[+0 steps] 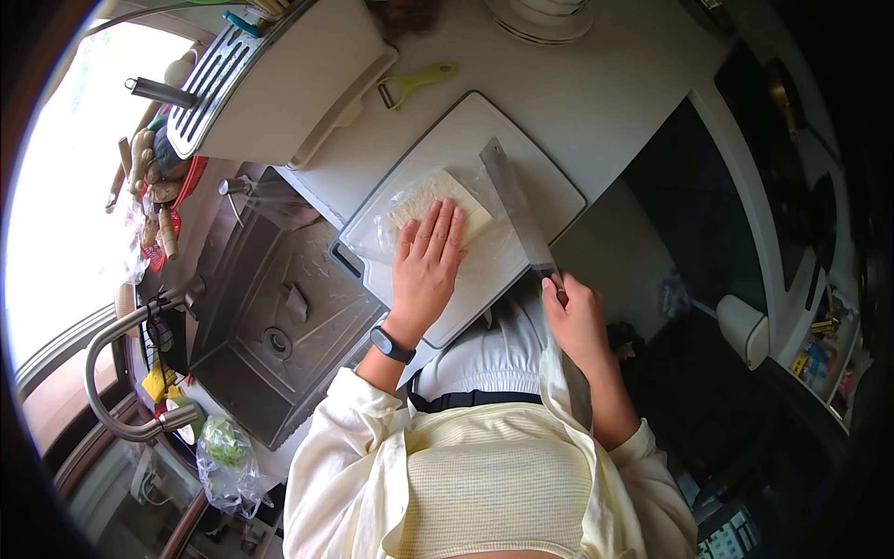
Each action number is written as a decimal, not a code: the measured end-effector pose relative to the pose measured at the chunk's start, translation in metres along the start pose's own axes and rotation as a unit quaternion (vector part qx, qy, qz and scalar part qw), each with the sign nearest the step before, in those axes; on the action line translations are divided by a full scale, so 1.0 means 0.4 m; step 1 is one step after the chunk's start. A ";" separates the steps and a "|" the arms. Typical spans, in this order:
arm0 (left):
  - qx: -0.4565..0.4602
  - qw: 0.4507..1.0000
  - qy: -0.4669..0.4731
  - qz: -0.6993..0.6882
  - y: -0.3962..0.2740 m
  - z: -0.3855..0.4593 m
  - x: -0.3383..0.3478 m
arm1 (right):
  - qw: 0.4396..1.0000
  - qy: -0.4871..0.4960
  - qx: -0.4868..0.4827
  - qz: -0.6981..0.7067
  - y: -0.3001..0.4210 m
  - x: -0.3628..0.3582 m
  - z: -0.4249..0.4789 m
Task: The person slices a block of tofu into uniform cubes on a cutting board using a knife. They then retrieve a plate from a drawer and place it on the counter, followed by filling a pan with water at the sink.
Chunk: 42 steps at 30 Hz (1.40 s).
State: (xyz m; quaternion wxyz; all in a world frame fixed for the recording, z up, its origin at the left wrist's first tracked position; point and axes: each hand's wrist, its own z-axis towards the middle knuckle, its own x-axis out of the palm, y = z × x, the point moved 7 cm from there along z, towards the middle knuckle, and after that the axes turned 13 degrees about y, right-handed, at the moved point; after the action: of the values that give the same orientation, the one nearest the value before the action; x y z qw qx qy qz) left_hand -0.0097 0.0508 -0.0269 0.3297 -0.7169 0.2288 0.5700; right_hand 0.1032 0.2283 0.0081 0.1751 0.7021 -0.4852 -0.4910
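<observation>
A pale block that looks like tofu (434,190) lies on a clear plastic bag (380,234) spread over the white cutting board (475,126). My left hand (427,262) rests flat on the block's near side, fingers extended and slightly apart, covering part of it. In my right hand (574,314) is the handle of a kitchen cleaver (515,206). Its broad blade points away from me over the board's right half, to the right of the block and apart from it. The handle is mostly hidden by my fingers.
Left of the board is a steel sink (244,349) with a curved faucet (105,370). A green peeler (419,80) lies beyond the board, near a white knife holder (293,77). Stacked plates (541,28) stand at the back. A bag of greens (227,454) sits at lower left.
</observation>
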 end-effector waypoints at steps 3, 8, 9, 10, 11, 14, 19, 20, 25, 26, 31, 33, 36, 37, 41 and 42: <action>-0.012 1.000 -0.003 -0.018 -0.009 0.003 -0.019 | 1.000 -0.003 -0.004 0.022 -0.024 -0.002 0.000; -0.007 0.995 -0.050 -0.085 -0.057 -0.006 -0.059 | 0.992 0.019 -0.020 0.119 -0.025 -0.036 0.016; -0.010 0.994 -0.058 -0.097 -0.059 -0.013 -0.064 | 0.991 0.025 -0.027 0.126 -0.019 -0.052 0.029; -0.017 0.992 -0.066 -0.110 -0.062 -0.020 -0.064 | 0.990 0.033 -0.034 0.132 -0.012 -0.068 0.047; -0.024 0.989 -0.075 -0.123 -0.063 -0.026 -0.065 | 0.991 0.053 -0.060 0.108 0.012 -0.085 0.072; -0.071 0.980 -0.132 -0.133 -0.062 -0.039 -0.072 | 0.979 0.110 -0.169 0.020 0.125 -0.156 0.168; -0.187 0.943 -0.214 -0.171 -0.099 -0.028 -0.075 | 0.860 0.195 -0.368 -0.294 0.312 -0.172 0.298; -0.198 0.940 -0.221 -0.166 -0.109 -0.018 -0.076 | 0.837 0.222 -0.394 -0.307 0.329 -0.164 0.320; -0.296 0.908 -0.238 -0.177 -0.160 -0.003 -0.048 | 0.738 0.323 -0.471 -0.360 0.382 -0.109 0.380; -0.312 0.903 -0.239 -0.174 -0.164 -0.002 -0.049 | 0.730 0.338 -0.470 -0.364 0.386 -0.100 0.389; -0.354 0.889 -0.243 -0.157 -0.148 -0.004 -0.066 | 0.705 0.363 -0.496 -0.354 0.412 -0.064 0.417; -0.364 0.887 -0.246 -0.142 -0.130 -0.002 -0.065 | 0.703 0.370 -0.492 -0.356 0.422 -0.055 0.425; -0.363 0.887 -0.243 -0.150 -0.114 -0.005 -0.056 | 0.699 0.379 -0.487 -0.361 0.428 -0.052 0.432; -0.361 0.887 -0.244 -0.152 -0.108 -0.004 -0.055 | 0.699 0.381 -0.485 -0.362 0.428 -0.052 0.434; -0.354 0.888 -0.242 -0.166 -0.097 -0.004 -0.048 | 0.699 0.381 -0.478 -0.371 0.432 -0.048 0.438; -0.353 0.888 -0.241 -0.170 -0.096 -0.006 -0.046 | 0.697 0.383 -0.475 -0.376 0.429 -0.047 0.439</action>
State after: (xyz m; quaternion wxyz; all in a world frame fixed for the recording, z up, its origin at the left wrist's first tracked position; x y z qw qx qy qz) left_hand 0.0142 0.0743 -0.0005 0.1916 -0.6541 -0.1993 0.7041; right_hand -0.1358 0.2044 0.0615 0.4570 0.7769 0.2263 -0.3693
